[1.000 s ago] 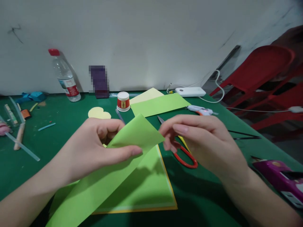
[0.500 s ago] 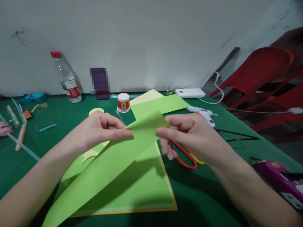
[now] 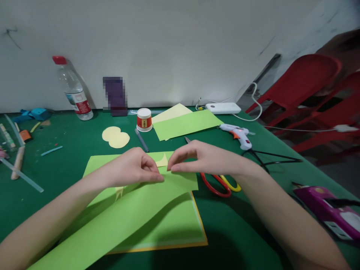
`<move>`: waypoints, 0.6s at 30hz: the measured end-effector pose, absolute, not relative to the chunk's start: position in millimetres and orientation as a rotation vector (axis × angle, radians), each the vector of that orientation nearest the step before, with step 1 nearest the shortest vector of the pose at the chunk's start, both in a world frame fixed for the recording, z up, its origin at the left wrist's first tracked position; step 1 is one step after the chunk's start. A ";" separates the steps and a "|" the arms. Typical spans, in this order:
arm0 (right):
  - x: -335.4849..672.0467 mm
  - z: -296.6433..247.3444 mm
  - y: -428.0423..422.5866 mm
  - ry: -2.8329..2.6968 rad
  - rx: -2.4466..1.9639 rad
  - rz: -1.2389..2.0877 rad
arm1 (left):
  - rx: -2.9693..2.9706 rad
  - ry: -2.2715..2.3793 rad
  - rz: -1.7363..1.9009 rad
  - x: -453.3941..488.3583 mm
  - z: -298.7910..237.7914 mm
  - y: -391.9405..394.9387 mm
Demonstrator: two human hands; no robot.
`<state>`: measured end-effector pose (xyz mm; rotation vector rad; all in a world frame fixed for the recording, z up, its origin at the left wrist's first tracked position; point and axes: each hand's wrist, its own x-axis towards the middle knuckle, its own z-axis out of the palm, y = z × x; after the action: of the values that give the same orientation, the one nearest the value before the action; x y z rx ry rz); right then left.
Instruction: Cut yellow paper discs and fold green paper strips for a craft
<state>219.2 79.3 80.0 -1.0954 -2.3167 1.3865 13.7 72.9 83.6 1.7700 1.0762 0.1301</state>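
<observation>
My left hand point(image 3: 133, 168) and my right hand point(image 3: 202, 159) both pinch the far edge of a long light-green paper strip point(image 3: 126, 217). Their fingertips almost meet at the middle of that edge. The strip runs from there down to the lower left, low over a stack of green and yellow paper sheets point(image 3: 174, 228) on the green table point(image 3: 70, 157). A small yellow paper piece point(image 3: 162, 161) shows just behind my fingers.
Red-handled scissors point(image 3: 216, 185) lie right of my right hand, a glue gun point(image 3: 239, 135) beyond. More green and yellow sheets point(image 3: 185, 122), a small red-and-white cup point(image 3: 144, 120), a water bottle point(image 3: 71, 90), yellow cut-outs point(image 3: 116, 137) and a purple stapler point(image 3: 329, 213) surround the work. Red chairs point(image 3: 309, 86) stand right.
Both hands have lowered the raised strip toward the table and drawn together at its far edge. The strip now lies flatter over the stack.
</observation>
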 end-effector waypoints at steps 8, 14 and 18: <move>206.0 74.8 70.1 -2.494 -0.854 1.218 | 1.671 0.984 0.078 22.1 78.3 64.9; 211.0 76.4 73.8 -2.540 -0.761 1.214 | 1.610 0.950 0.037 21.6 82.9 66.6; 232.5 80.9 85.7 -2.588 -0.819 1.172 | 1.656 1.010 0.056 18.9 83.5 68.8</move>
<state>232.5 85.7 80.9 -0.8192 -2.5880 1.1722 18.9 68.8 83.5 1.6562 1.0104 0.0556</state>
